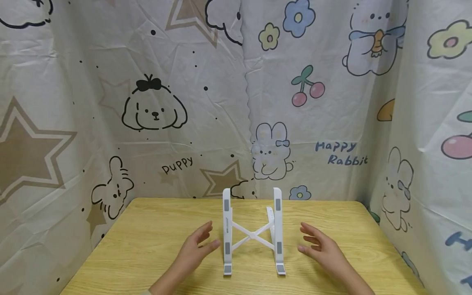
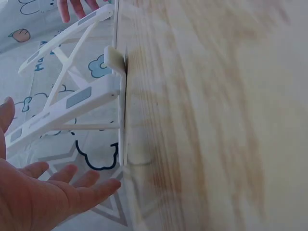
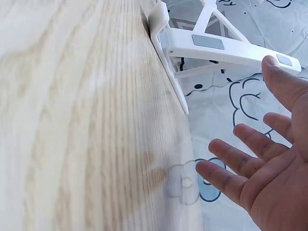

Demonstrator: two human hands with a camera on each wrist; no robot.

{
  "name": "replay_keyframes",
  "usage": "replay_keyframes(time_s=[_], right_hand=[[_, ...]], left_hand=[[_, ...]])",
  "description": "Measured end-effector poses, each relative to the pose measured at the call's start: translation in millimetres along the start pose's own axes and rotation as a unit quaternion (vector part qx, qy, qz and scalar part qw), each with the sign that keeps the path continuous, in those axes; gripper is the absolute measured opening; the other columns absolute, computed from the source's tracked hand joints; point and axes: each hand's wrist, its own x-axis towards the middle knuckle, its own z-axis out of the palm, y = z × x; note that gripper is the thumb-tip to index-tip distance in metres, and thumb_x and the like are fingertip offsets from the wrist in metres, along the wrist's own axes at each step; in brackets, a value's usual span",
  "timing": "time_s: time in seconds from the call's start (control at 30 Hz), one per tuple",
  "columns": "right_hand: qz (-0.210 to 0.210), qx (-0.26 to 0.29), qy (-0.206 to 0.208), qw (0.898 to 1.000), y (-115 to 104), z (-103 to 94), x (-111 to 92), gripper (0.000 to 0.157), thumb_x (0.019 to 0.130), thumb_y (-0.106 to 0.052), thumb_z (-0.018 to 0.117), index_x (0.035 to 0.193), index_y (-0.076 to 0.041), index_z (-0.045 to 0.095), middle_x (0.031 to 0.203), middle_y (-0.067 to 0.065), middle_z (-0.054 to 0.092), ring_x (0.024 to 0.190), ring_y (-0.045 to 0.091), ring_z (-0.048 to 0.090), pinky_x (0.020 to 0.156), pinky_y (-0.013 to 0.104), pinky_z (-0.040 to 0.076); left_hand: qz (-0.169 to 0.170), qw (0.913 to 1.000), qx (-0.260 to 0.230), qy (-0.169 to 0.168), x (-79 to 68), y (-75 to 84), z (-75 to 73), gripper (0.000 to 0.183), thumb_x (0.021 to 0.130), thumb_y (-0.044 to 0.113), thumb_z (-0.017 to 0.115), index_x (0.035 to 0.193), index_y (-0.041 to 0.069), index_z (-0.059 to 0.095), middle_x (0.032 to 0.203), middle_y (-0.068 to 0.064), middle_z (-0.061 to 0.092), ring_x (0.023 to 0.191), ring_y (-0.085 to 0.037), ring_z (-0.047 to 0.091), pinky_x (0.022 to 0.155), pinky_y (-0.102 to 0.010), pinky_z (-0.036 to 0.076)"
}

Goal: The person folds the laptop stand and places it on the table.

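A white folding laptop stand (image 1: 252, 235) stands unfolded on the wooden table, its two long arms joined by an X-shaped brace and bearing grey pads. To its left my left hand (image 1: 195, 247) hovers apart from it, thumb and fingers spread loosely. On the other side my right hand (image 1: 324, 250) is held the same way, palm toward the stand and not touching it. In the left wrist view the stand's near arm (image 2: 62, 110) rises past my relaxed fingers. The right wrist view shows the stand's arm (image 3: 216, 47) beyond my extended thumb and fingers.
The light wooden table (image 1: 158, 229) extends around the stand. A cloth curtain (image 1: 206, 106) with cartoon puppies, rabbits, stars and flowers hangs behind the table and along both sides.
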Motion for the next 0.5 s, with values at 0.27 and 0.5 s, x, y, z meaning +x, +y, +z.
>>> replay_keyframes(time_s=[0.27,0.5], right_hand=[[-0.006,0.068,-0.023,0.997,-0.2,5.3,4.1,0.069,0.09,-0.013,0.079,0.152,-0.007,0.047,0.141,0.024,0.059,0.122,0.039,0.064,0.09,0.033,0.061],[-0.022,0.101,-0.047,0.994,4.2,8.8,10.8,0.065,0.092,-0.009,0.076,0.149,0.002,0.047,0.132,0.029,0.063,0.113,0.038,0.069,0.087,0.029,0.061]], left_hand=[[0.013,0.9997,-0.022,-0.004,2.9,-2.3,5.7,0.071,0.091,0.033,0.079,0.149,0.004,0.05,0.148,-0.025,0.052,0.134,-0.047,0.052,0.103,-0.051,0.054],[0.01,0.9986,-0.052,-0.006,5.2,-3.9,10.2,0.064,0.093,0.023,0.078,0.146,0.0,0.051,0.14,-0.027,0.058,0.125,-0.042,0.059,0.096,-0.045,0.059]])
